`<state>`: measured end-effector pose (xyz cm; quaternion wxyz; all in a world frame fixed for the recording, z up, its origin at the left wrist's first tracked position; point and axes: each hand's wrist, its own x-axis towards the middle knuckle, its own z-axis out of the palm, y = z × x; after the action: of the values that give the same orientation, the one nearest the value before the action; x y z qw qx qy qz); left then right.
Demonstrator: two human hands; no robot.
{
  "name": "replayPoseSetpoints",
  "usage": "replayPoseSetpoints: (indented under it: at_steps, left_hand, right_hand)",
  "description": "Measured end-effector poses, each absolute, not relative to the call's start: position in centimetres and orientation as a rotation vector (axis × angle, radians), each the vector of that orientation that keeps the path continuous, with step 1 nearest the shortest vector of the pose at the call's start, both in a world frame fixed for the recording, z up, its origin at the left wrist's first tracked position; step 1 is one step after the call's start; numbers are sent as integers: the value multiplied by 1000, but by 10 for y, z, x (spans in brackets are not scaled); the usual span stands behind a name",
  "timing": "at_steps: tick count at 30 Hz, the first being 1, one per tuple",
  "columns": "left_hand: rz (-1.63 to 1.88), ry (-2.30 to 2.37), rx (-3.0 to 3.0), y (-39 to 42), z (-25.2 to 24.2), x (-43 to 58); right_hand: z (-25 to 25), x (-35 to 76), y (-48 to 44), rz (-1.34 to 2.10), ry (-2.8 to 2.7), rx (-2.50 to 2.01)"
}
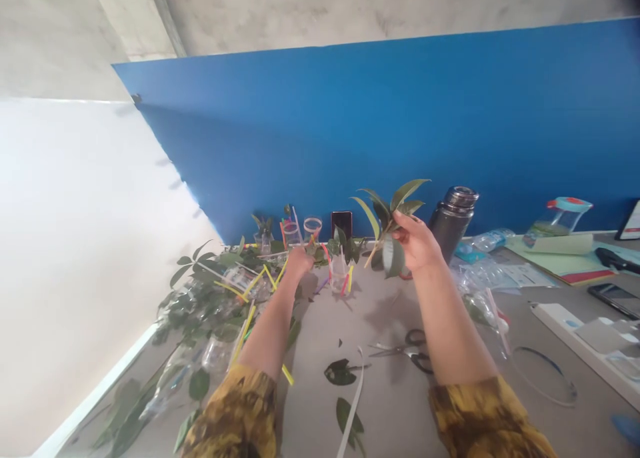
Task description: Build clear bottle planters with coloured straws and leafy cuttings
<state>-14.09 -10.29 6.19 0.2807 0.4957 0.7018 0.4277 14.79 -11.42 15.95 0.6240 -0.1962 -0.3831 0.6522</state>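
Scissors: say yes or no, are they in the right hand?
No, the scissors lie on the table, apart from the right hand, which holds a leafy stem.

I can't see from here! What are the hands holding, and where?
The right hand holds a leafy sprig by its stem; for the left hand, I cannot tell.

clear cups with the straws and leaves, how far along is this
Looks done: one clear cup already holds coloured straws and leaves, and loose leaves lie on the table. In hand: the right hand holds up a leafy sprig, and the left hand is among the straws beside that cup. Left: leafy stems and yellow straws lie unsorted, with scissors set down.
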Motion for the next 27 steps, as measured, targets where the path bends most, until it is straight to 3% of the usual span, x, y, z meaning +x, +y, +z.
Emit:
replayPoseSetpoints:
  at_steps: [5,10,27]
  left_hand:
    - [1361,1693,1223,-147,84,-133]
    - [1634,1202,1215,-184,106,-101]
    - [1477,1467,1615,-190,88,-53]
  right_hand:
    - [156,152,-108,1658,-857,-394]
    - [149,135,-109,1524,-863,-484]
    - [148,144,-99,1533,-844,-452]
